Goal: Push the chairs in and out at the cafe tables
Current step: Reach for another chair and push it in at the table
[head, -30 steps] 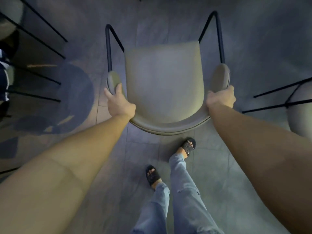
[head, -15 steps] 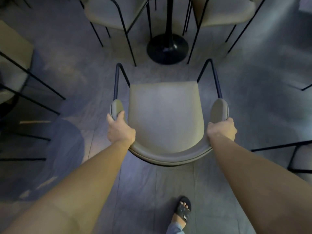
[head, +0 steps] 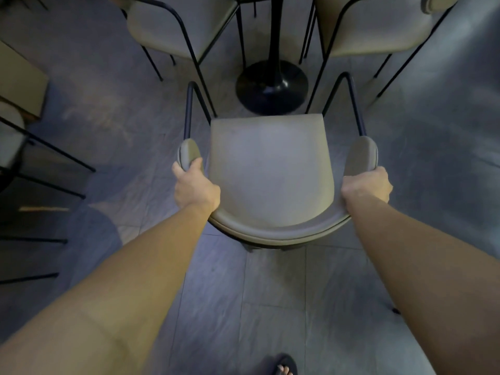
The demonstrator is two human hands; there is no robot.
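The grey tiled floor (head: 270, 293) fills the view, and the black round bench base (head: 272, 87) stands on it near the top middle, its post rising out of frame.

The chair (head: 270, 171) being handled is the biggest thing. It stands just on the near side of the bench base, with its seat's front edge close to the base's near rim and its curved back toward the person. Its two black tube arms reach forward on either side of the base.

Two more padded chairs stand on the far side of the bench base, a left chair (head: 173, 25) and a right chair (head: 378, 25). Their thin black legs come down close beside the base. Well to the left of the base, at the frame edge, are the dark legs of a side chair (head: 10, 136).

Both bare forearms stretch toward the bench base. The left hand (head: 196, 189) grips the rear of the left armrest pad (head: 188, 152), thumb on the inner side and fingers wrapped round the outer side. The right hand (head: 368, 186) grips the rear of the right armrest pad (head: 361, 152), with its fingers curled over the pad and mostly hidden.

Far on the near side of the base, at the bottom edge, the toes of a foot in a black sandal (head: 284, 366) show.
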